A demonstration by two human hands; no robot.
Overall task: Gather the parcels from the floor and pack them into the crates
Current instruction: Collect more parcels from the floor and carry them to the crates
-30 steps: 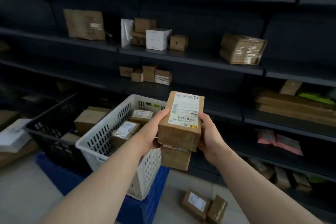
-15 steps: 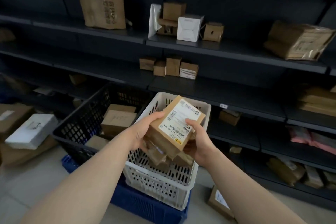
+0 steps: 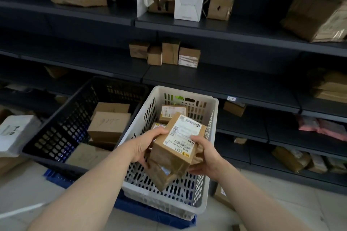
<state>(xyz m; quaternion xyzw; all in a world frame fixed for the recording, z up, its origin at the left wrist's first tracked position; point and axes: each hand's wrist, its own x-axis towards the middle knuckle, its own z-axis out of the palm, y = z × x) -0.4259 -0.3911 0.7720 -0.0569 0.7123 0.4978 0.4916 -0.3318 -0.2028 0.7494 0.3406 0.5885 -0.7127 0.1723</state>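
I hold a stack of brown parcels over the white crate [image 3: 212,110]. The top parcel [image 3: 175,153] bears a white shipping label; a second taped parcel [image 3: 162,176] sits under it, tilted down into the crate. My left hand [image 3: 145,145] grips the stack's left side and my right hand [image 3: 205,157] grips its right side. Inside the white crate lie other labelled parcels [image 3: 173,112]. To the left stands a black crate [image 3: 62,133] holding several cardboard boxes [image 3: 109,125].
Both crates rest on a blue crate [image 3: 154,214]. Dark shelving [image 3: 216,84] behind carries many parcels. A white box [image 3: 16,131] lies at the far left. One parcel [image 3: 222,195] lies on the tiled floor right of the white crate.
My view has tipped down and closed in on the crates. The parcel stack in both hands has come lower, over the white crate, and tilted forward.
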